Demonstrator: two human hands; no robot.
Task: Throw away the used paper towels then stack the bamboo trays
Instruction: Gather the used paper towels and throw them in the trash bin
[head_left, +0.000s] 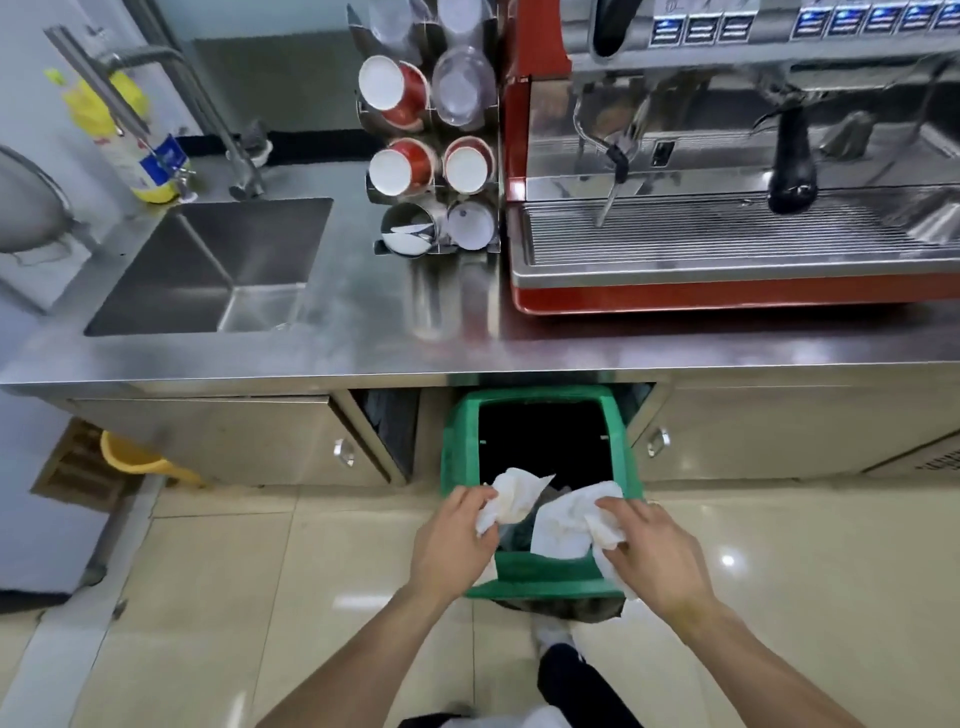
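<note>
Both hands hover over a green trash bin (618, 447) that stands on the floor, pulled out from under the steel counter. My left hand (452, 540) grips a crumpled white paper towel (511, 499) above the bin's near left corner. A larger crumpled paper towel (566, 525) is held by my right hand (654, 556) above the near right rim. The bin has a dark liner inside. No bamboo trays are in view.
A steel counter (363, 343) runs across above the bin, with a sink (218, 265) at left, a cup dispenser rack (431, 156) in the middle and a red espresso machine (727, 182) at right. Cabinet doors flank the bin. My foot (556, 634) is just behind it.
</note>
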